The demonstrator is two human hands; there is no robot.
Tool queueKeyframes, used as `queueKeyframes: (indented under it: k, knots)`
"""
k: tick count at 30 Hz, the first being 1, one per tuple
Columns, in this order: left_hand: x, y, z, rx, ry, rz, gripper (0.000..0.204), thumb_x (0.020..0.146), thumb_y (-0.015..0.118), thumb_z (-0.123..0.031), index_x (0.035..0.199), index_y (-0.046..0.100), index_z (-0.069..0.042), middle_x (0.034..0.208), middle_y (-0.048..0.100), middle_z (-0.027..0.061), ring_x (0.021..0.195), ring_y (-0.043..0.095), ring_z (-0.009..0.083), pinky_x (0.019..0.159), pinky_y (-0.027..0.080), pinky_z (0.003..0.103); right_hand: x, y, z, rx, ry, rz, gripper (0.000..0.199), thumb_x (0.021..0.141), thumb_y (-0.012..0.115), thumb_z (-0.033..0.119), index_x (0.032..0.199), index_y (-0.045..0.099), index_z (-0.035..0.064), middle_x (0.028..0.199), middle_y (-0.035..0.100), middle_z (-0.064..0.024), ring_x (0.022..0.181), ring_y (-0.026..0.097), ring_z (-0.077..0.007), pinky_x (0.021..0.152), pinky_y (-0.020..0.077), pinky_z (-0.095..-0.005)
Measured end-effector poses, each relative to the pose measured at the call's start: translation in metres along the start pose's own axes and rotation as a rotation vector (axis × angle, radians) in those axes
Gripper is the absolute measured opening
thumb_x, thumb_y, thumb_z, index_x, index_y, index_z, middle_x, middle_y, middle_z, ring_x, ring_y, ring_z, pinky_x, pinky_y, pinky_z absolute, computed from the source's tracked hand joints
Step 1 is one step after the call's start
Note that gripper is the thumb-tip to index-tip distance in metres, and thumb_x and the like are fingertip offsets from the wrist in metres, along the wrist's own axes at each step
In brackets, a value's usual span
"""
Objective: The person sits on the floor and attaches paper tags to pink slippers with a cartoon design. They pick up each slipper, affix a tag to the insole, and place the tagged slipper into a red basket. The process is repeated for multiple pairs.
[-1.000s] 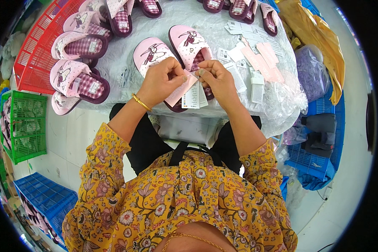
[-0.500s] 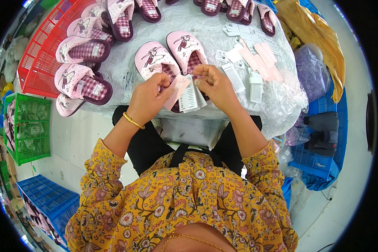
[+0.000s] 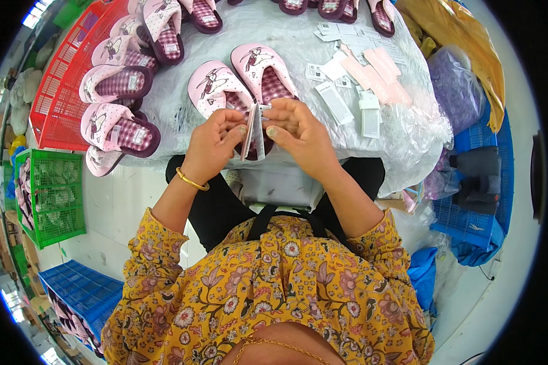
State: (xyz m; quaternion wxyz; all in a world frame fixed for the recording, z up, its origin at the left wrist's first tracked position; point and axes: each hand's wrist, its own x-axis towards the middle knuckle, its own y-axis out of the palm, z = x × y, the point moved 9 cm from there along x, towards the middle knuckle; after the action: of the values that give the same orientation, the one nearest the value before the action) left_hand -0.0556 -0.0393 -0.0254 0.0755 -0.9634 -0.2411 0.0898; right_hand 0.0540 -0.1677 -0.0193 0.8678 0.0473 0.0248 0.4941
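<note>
A small bunch of hang tags, pink and white, stands nearly edge-on between my hands. My left hand is closed on its left side, thumb against the cards. My right hand pinches the tags from the right with curled fingers; its fingertips are partly hidden. Just beyond lie two pink slippers with a rabbit print and dark checked insoles, the left slipper and the right slipper. Their heel ends are covered by my hands and the tags.
More slippers line the left and far edges of the plastic-wrapped table. Pink cards and white tags lie at right. Around stand a red crate, green crate, and blue crates.
The tags, fanned out with their faces showing before, are now brought together and turned edge-on. My right hand has moved slightly left, closer to my left. The view has shifted a little.
</note>
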Motion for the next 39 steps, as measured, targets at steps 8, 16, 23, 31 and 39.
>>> queueKeyframes:
  k: [8, 16, 23, 31, 39]
  knots:
    - [0.002, -0.001, 0.004, -0.018, -0.028, -0.026, 0.021, 0.096, 0.059, -0.011, 0.115, 0.057, -0.001, 0.092, 0.067, 0.0033, 0.068, 0.054, 0.0036, 0.053, 0.044, 0.020, -0.008, 0.005, -0.009, 0.054, -0.023, -0.031, 0.045, 0.091, 0.065, 0.003, 0.133, 0.049, 0.0011, 0.119, 0.065, -0.0142, 0.105, 0.064, -0.0162, 0.092, 0.0525, -0.0300]
    - [0.003, -0.002, 0.008, -0.003, -0.030, -0.040, 0.019, 0.098, 0.057, -0.011, 0.113, 0.057, 0.000, 0.089, 0.066, 0.0024, 0.065, 0.054, 0.0037, 0.055, 0.044, 0.020, -0.013, 0.013, -0.003, -0.055, -0.025, 0.053, 0.045, 0.093, 0.063, 0.005, 0.136, 0.047, 0.0017, 0.124, 0.064, -0.0144, 0.111, 0.062, -0.0172, 0.093, 0.0514, -0.0317]
    - [0.005, -0.003, 0.006, 0.001, -0.038, -0.040, 0.018, 0.099, 0.055, -0.010, 0.113, 0.057, 0.000, 0.086, 0.067, 0.0025, 0.065, 0.056, 0.0039, 0.056, 0.046, 0.020, -0.016, 0.016, 0.001, -0.119, -0.091, 0.036, 0.044, 0.090, 0.064, 0.004, 0.132, 0.051, 0.0012, 0.121, 0.067, -0.0135, 0.106, 0.066, -0.0185, 0.090, 0.0536, -0.0313]
    - [0.001, 0.007, -0.002, 0.200, 0.067, -0.017, 0.020, 0.092, 0.065, -0.010, 0.109, 0.064, 0.000, 0.084, 0.066, -0.0007, 0.062, 0.051, 0.0031, 0.056, 0.043, 0.020, -0.016, -0.001, 0.008, -0.197, -0.195, -0.075, 0.036, 0.089, 0.067, 0.007, 0.123, 0.058, -0.0004, 0.111, 0.068, -0.0135, 0.097, 0.068, -0.0200, 0.084, 0.0547, -0.0316]
    - [-0.008, -0.020, -0.033, 0.323, 0.403, -0.309, 0.014, 0.087, 0.068, -0.006, 0.101, 0.067, -0.002, 0.100, 0.062, 0.0069, 0.062, 0.050, 0.0083, 0.056, 0.044, 0.023, 0.034, -0.029, 0.063, -0.709, -0.307, -0.220, 0.050, 0.083, 0.074, 0.021, 0.127, 0.053, 0.0070, 0.099, 0.068, -0.0169, 0.089, 0.067, -0.0315, 0.077, 0.0531, -0.0405]
